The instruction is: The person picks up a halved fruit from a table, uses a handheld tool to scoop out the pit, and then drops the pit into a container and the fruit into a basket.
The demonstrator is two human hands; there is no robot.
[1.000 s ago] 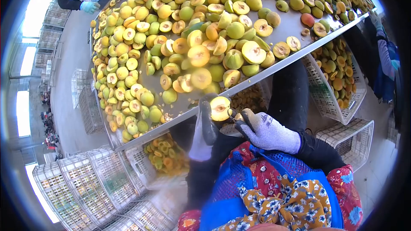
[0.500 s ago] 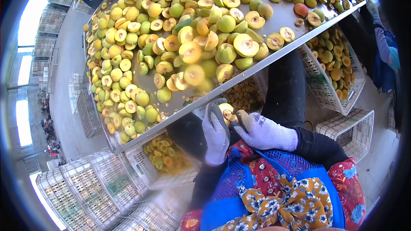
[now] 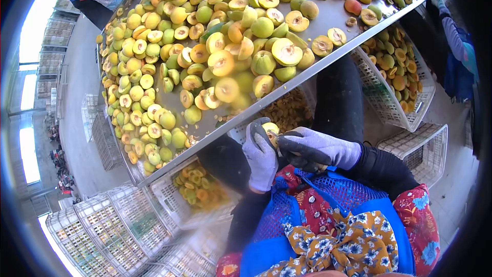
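Turned since a moment before, the right hand (image 3: pixel 313 149) showed its dark rubbery palm, fingers clenched beside the round yellow fruit half (image 3: pixel 270 129), which the knit-gloved left hand (image 3: pixel 260 156) grasped just below the steel worktop's (image 3: pixel 330 23) near edge.

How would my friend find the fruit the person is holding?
Find the long metal table heaped with yellow-green fruit. Just under its near edge, the left hand grips a fruit half, the only one held in a glove.
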